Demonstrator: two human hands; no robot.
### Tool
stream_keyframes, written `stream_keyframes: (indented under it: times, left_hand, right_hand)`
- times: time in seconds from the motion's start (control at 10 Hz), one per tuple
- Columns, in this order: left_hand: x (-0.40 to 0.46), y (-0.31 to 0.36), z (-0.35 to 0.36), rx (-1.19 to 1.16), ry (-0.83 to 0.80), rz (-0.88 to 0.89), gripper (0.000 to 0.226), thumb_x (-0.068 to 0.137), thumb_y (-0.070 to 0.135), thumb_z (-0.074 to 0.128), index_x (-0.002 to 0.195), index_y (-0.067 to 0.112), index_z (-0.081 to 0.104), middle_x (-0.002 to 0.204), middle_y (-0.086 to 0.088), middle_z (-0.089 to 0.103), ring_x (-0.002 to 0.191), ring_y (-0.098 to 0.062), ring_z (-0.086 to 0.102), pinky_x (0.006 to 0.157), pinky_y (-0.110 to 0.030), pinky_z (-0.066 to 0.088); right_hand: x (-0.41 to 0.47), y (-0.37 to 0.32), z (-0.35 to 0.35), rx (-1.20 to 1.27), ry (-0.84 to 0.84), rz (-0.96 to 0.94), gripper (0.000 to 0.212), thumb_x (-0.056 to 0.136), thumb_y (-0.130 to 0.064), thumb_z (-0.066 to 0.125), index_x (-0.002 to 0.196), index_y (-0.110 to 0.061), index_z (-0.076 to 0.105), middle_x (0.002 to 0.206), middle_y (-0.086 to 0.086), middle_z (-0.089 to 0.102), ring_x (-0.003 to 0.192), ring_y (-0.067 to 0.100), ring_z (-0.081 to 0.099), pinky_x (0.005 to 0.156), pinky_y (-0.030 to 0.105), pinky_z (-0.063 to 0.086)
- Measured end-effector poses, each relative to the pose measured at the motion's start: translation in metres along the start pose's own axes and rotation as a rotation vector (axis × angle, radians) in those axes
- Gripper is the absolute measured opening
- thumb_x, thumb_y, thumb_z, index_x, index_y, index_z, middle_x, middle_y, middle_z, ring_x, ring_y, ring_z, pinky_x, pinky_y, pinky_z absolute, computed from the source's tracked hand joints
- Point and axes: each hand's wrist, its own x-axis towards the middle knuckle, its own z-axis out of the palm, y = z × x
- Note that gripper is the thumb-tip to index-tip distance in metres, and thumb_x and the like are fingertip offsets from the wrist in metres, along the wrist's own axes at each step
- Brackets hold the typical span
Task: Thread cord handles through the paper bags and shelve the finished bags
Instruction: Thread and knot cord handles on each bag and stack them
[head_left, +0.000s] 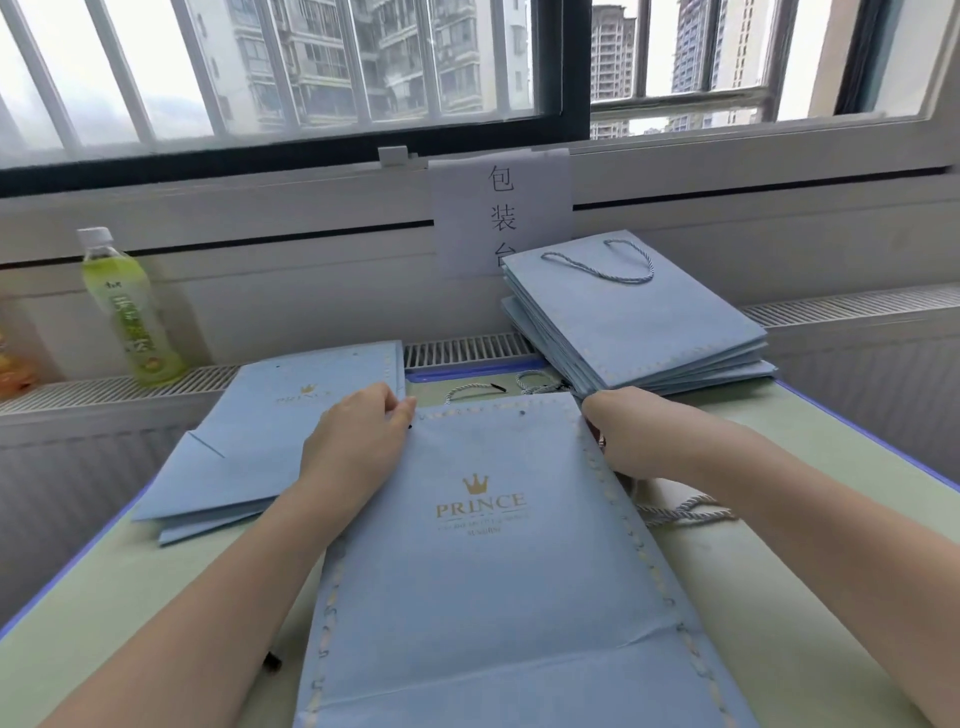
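Two hands pinch the far corners of the flat paper bag (498, 561) lying long axis near-to-far on the worktop (810, 545), left hand (358, 441) and right hand (623, 431) equally close, loose cord (470, 391) just beyond its far edge.

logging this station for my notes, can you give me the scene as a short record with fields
work bag: blue PRINCE bag flat on table, top away
left hand: pinches bag's top left corner
right hand: grips bag's top right edge
unthreaded pile: left of bag
finished stack: far right, cord handle showing
loose cords: under right forearm
bottle: green, on left ledge
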Motion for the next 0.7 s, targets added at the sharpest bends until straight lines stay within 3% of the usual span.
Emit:
stream_keyframes:
  times: [0.1,0.2,0.3,0.4,0.5,0.6,0.7]
  left_hand:
    - [0.001,-0.001,0.001,0.003,0.002,0.008,0.029,0.098,0.04,0.04,0.094,0.016,0.056,0.094,0.001,0.051,0.095,-0.024,0.046,0.074,-0.032,0.034]
    - [0.002,-0.003,0.001,-0.005,0.006,0.004,0.028,0.098,0.04,0.04,0.094,0.017,0.055,0.094,0.001,0.051,0.096,-0.024,0.047,0.075,-0.033,0.035]
    - [0.002,-0.005,0.002,-0.004,0.008,0.008,0.028,0.098,0.039,0.04,0.095,0.016,0.055,0.095,0.001,0.051,0.104,-0.027,0.049,0.076,-0.034,0.037]
    - [0.002,-0.004,0.003,0.006,0.0,0.01,0.028,0.099,0.039,0.04,0.096,0.016,0.055,0.095,0.001,0.051,0.105,-0.028,0.049,0.076,-0.034,0.037]
    - [0.002,-0.004,0.004,0.016,-0.007,0.007,0.027,0.099,0.038,0.039,0.096,0.016,0.055,0.095,0.001,0.051,0.105,-0.028,0.049,0.076,-0.034,0.037]
    - [0.001,-0.005,0.004,0.033,-0.007,0.008,0.026,0.099,0.037,0.039,0.095,0.016,0.054,0.095,0.001,0.05,0.105,-0.028,0.048,0.076,-0.033,0.036]
    - [0.001,-0.005,0.003,0.031,-0.008,0.001,0.025,0.099,0.036,0.039,0.095,0.016,0.054,0.094,0.002,0.049,0.104,-0.027,0.047,0.076,-0.033,0.035]
  right_hand:
    - [-0.002,-0.002,-0.001,0.007,-0.014,0.015,0.016,0.087,0.001,0.041,0.075,-0.009,0.037,0.082,0.008,0.043,0.077,0.026,0.042,0.054,0.028,0.031]
    - [-0.005,-0.001,-0.009,0.049,-0.009,0.018,0.021,0.086,0.001,0.042,0.105,0.0,0.051,0.102,0.015,0.056,0.087,0.03,0.053,0.057,0.027,0.032]
    - [-0.01,-0.001,-0.016,0.032,-0.073,-0.031,0.007,0.09,-0.006,0.043,0.086,-0.008,0.048,0.078,0.002,0.048,0.063,0.014,0.044,0.046,0.021,0.027]
    - [-0.009,-0.002,-0.012,0.002,-0.083,-0.023,0.011,0.089,-0.002,0.04,0.081,-0.008,0.038,0.081,0.005,0.044,0.063,0.016,0.036,0.048,0.023,0.025]
    - [-0.007,-0.004,-0.003,-0.02,-0.054,-0.038,0.011,0.088,0.005,0.037,0.086,-0.006,0.035,0.08,0.006,0.039,0.076,0.024,0.038,0.048,0.024,0.024]
    - [-0.003,-0.002,0.002,0.018,-0.024,-0.04,0.019,0.086,0.007,0.038,0.078,-0.009,0.032,0.082,0.009,0.042,0.072,0.024,0.038,0.047,0.026,0.024]
    - [0.003,0.002,-0.001,0.138,0.088,-0.018,0.018,0.083,0.008,0.041,0.093,-0.007,0.038,0.098,0.016,0.049,0.079,0.024,0.04,0.058,0.03,0.032]
